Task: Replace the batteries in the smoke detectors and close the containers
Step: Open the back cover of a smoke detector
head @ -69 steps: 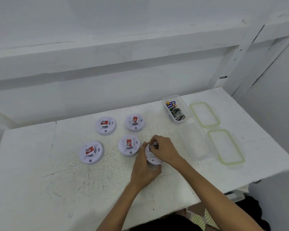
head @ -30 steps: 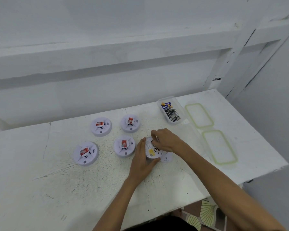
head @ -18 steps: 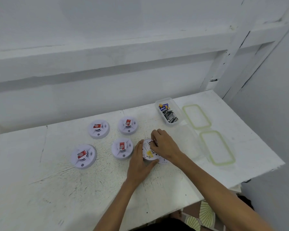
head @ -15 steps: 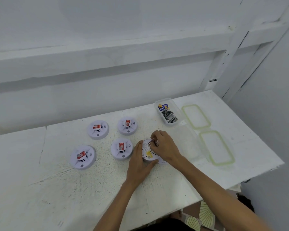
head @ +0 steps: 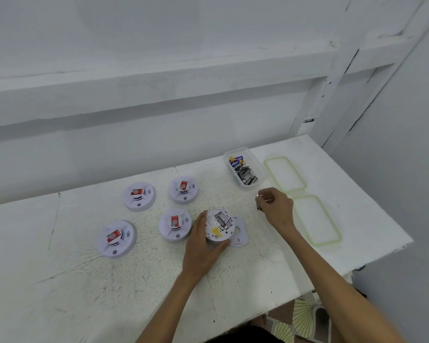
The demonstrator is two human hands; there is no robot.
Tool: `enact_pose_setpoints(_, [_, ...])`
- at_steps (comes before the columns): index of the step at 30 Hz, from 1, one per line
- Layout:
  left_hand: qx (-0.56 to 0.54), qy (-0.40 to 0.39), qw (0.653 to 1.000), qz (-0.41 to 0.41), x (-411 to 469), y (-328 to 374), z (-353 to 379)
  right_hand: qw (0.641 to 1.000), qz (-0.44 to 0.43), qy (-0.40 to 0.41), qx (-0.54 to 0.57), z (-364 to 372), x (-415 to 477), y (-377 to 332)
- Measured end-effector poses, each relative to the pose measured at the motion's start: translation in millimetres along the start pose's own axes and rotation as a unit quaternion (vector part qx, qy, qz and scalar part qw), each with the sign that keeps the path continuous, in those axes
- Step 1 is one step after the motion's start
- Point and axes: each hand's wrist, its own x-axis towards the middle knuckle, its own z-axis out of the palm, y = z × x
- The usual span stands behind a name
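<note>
- A person's left hand [head: 202,241] grips the rim of an opened smoke detector [head: 219,225]. It lies face down at centre frame on the white surface [head: 60,293], with one dark cell [head: 220,220] seated in its bay.
- The right hand [head: 276,206], right of centre, pinches what looks like a small battery [head: 258,203] between thumb and fingertips. It is held clear of the surface.
- The detector sits to the lower left of that hand, apart from it. The open box of batteries [head: 244,169] is near, just up the frame.
- Likely hazard: spent and fresh cells look alike, so dropping this one into the wrong box would mix them. Whether a second clear box stands under the hand cannot be told.
- The pinch is light, and a slip could send the battery rolling toward the surface's edge.
- The loose cover [head: 239,233] touches the detector's right side, where a passing forearm could knock it.
- Four other detectors [head: 139,195] wait face up at left.
- Two green-rimmed lids [head: 316,220] lie flat at right, not yet fitted.
</note>
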Motion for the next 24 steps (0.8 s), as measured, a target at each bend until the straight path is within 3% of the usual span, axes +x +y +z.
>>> enact_pose_setpoints(8, [0.007, 0.003, 1.000, 0.003, 1, -2, 0, 0.994, 0.008, -0.065, -0.086, 3, 3, 15])
enact_pose_setpoints(18, [0.002, 0.007, 1.000, 0.004, 1, -4, 1, 0.991, -0.006, -0.045, -0.129, 4, 2, 15])
enact_pose_setpoints(24, [0.003, 0.008, 1.000, 0.005, 1, -3, 2, 0.984, -0.132, 0.005, -0.122, 10, -10, -8])
